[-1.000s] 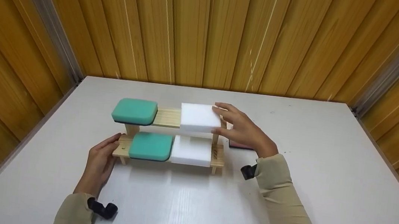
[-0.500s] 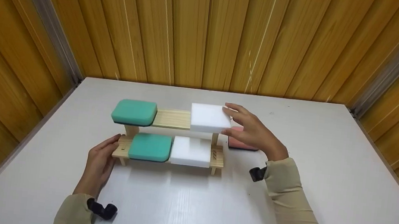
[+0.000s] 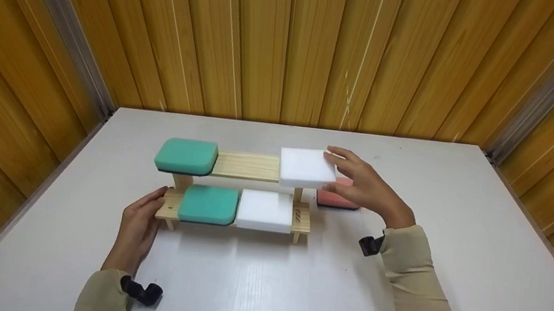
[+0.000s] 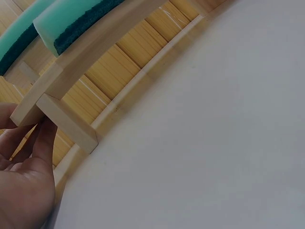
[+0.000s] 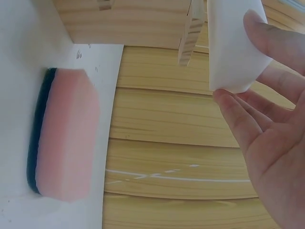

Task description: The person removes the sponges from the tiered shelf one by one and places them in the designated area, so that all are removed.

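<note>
A two-step wooden rack (image 3: 247,165) stands on the table. My left hand (image 3: 137,225) grips the left end of its lower shelf, fingers and thumb around the board in the left wrist view. My right hand (image 3: 370,187) pinches a white sponge (image 3: 307,167) between thumb and fingertips at the right end of the upper shelf. In the right wrist view a gap shows between this sponge and the rack's end. One green sponge (image 3: 186,155) lies at the upper shelf's left. Another green sponge (image 3: 209,204) and a second white sponge (image 3: 265,210) sit side by side on the lower shelf.
A pink sponge (image 3: 337,196) with a dark scouring side lies on the white table (image 3: 261,289), just right of the rack and partly under my right hand. Wood-patterned panels (image 3: 289,47) rise behind the table and on both sides.
My right hand has moved rightward along the upper shelf with the white sponge, uncovering more bare board and the pink sponge. My left hand and the rack have stayed in place.
</note>
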Available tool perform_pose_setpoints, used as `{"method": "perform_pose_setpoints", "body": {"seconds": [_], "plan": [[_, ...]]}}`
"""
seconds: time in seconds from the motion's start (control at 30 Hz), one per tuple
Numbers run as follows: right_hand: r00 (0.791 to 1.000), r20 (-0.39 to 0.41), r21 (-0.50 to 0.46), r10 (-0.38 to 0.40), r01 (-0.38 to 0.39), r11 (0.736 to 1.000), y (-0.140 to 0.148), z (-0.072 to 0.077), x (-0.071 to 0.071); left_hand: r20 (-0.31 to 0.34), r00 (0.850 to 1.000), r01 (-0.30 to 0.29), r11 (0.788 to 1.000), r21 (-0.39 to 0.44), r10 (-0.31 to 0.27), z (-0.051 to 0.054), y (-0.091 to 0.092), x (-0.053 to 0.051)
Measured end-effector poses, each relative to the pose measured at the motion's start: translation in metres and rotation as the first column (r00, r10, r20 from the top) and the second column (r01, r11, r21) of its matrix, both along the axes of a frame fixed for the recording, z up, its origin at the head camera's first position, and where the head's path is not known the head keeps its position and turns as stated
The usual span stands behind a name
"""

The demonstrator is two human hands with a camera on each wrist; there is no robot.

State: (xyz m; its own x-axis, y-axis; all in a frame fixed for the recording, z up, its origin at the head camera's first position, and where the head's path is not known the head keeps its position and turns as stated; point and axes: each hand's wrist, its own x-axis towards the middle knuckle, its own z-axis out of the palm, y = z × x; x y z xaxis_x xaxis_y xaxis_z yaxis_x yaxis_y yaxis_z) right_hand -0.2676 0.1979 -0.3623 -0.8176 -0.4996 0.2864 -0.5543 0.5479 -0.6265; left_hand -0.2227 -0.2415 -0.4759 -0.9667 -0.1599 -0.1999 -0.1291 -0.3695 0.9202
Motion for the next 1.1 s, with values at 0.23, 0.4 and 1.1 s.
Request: {"method": "perform_pose_setpoints", "body": {"seconds": [0.23, 0.4, 1.1], "plan": [[0.999, -0.036, 0.011, -0.008, 0.008, 1.0, 0.008, -0.002, 0.001, -0.007, 1.0, 0.0, 1.0, 0.008, 0.0, 0.001, 0.0, 0.001], [0.999, -0.037, 0.01, -0.009, 0.01, 1.0, 0.013, -0.003, 0.002, -0.008, 1.0, 0.004, 1.0, 0.005, -0.004, 0.001, 0.0, 0.002], [0.999, 0.018, -0.049, -0.028, 0.029, 0.998, 0.037, -0.008, 0.005, -0.015, 1.0, 0.023, 1.0, 0.007, -0.023, 0.001, 0.001, 0.001]]}}
